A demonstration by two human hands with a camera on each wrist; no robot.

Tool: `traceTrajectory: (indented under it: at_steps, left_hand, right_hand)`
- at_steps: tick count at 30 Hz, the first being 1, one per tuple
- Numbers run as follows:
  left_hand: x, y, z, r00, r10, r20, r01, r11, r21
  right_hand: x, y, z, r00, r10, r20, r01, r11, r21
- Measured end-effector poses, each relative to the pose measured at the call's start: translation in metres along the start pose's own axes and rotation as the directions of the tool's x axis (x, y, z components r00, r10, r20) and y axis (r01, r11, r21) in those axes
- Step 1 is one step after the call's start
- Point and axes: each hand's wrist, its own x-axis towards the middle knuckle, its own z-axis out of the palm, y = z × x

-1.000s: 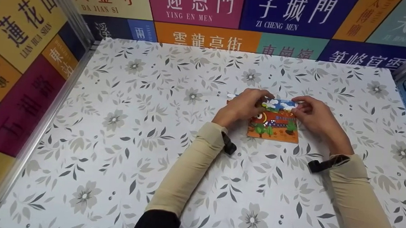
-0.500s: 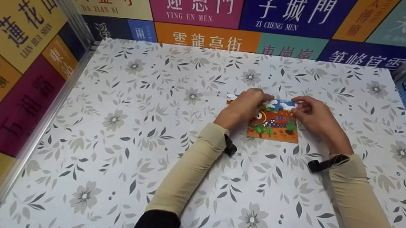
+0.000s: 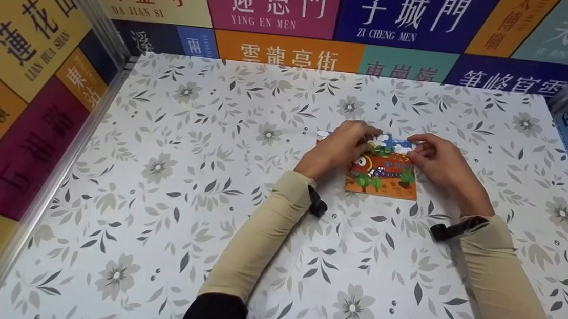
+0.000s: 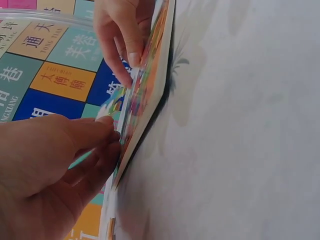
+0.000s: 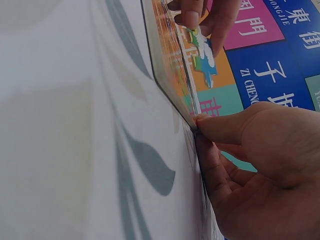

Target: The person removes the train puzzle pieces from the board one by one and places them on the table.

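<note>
A small jigsaw puzzle (image 3: 384,184) with a cartoon picture of a brown-red creature, trees and sky lies on the table. My left hand (image 3: 336,151) pinches a puzzle piece (image 5: 204,57), blue, white and green, lifted at a tilt above the puzzle's upper part. On the other side, my right hand (image 3: 443,163) grips the upper right edge of the puzzle between thumb and fingers, as the right wrist view shows. The left hand covers the puzzle's upper left part. Another bit of printed picture (image 3: 323,133) peeks out left of that hand, mostly hidden.
White tablecloth (image 3: 154,230) with grey flowers and leaves covers the table. Coloured panels (image 3: 277,4) with large characters stand along the back, left and right. Black wrist cameras (image 3: 442,232) hang below both sleeves.
My left hand has risen slightly, and the blue-and-white piece in its fingers now stands tilted up from the puzzle. The right hand stays on the puzzle's edge.
</note>
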Motion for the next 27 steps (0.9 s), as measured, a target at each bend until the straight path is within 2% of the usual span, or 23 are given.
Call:
traceTrajectory:
  at_steps: [14,20,27]
  left_hand:
    - [-0.027,-0.006,-0.029,0.997,0.069,-0.027,-0.066,0.993,0.099]
    - [-0.035,-0.012,-0.039,0.997,0.073,-0.031,-0.071,0.996,0.058]
    - [-0.052,-0.024,-0.054,0.994,0.099,-0.049,-0.096,0.994,0.055]
  right_hand:
    - [0.001,0.001,0.0,0.999,-0.033,0.001,0.033,0.999,-0.008]
    - [0.002,0.002,0.002,0.999,-0.032,-0.005,0.032,0.999,-0.009]
    - [0.001,0.001,0.0,1.0,-0.028,-0.001,0.028,1.0,-0.004]
